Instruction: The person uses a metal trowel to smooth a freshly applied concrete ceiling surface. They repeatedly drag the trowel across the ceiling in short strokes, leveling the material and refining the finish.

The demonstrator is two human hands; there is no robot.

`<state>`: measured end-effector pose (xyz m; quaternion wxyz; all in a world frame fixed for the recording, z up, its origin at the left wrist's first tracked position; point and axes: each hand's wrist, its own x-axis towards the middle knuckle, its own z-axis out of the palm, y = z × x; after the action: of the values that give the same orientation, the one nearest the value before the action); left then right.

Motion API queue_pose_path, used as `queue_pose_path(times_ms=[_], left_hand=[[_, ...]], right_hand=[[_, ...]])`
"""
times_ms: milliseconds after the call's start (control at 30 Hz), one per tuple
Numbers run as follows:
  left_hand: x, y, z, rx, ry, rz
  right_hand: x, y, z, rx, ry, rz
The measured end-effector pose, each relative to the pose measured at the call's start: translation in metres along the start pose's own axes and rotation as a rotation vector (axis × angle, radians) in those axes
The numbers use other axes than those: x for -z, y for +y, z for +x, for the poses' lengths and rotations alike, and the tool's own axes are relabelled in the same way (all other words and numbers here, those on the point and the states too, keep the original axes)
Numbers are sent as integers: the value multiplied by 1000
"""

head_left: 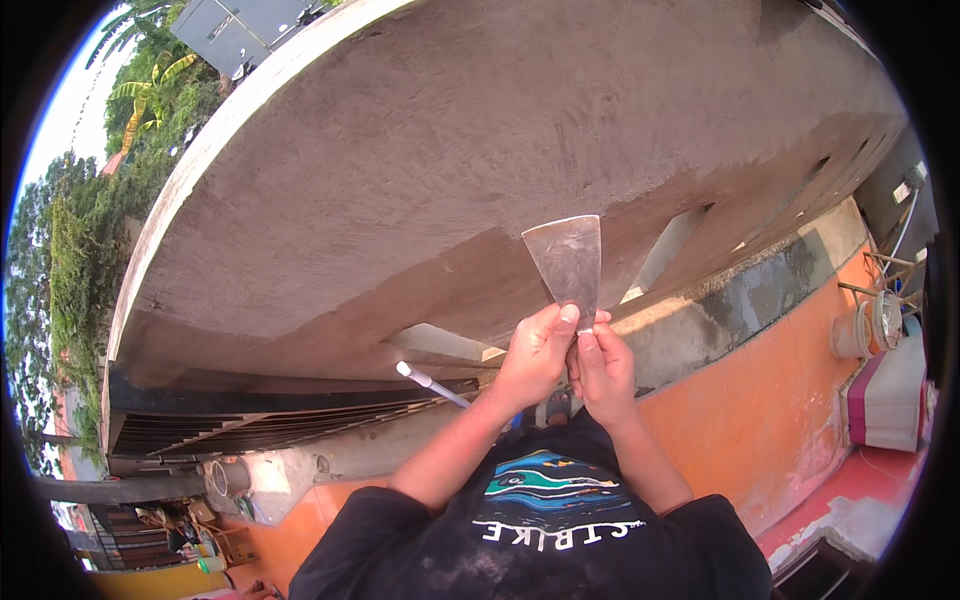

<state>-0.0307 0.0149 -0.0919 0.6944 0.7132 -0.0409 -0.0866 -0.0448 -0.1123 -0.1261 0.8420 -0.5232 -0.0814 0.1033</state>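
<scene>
A wide metal scraper [563,255] is held upright in front of a curved grey plastered wall [420,130]. My left hand [540,355] grips it at the base of the blade, thumb pressed on the metal. My right hand [602,370] is closed on it just beside the left one, its thumb at the lower end of the blade. The handle is mostly hidden by my fingers. A white tube [430,382] sticks out behind my left forearm.
An orange floor [730,410] lies below, with buckets [865,322] and a white and magenta striped object [885,395] at the right. A dark slatted railing [240,430], a grey bucket [228,478] and cluttered items [205,540] are at lower left. Trees [75,260] stand beyond the wall.
</scene>
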Motion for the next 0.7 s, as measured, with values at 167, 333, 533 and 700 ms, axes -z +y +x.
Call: queue_pose_path(times_ms=[167, 333, 533, 700], left_hand=[[-5, -25, -1, 7, 59, -91], [1, -28, 3, 0, 81, -51], [3, -26, 4, -20, 89, -35], [0, -35, 5, -73, 132, -70]], right_hand=[[10, 19, 0, -22, 18, -70], [8, 21, 6, -39, 23, -110], [0, 23, 6, -34, 62, -124], [-1, 31, 8, 97, 88, -249]])
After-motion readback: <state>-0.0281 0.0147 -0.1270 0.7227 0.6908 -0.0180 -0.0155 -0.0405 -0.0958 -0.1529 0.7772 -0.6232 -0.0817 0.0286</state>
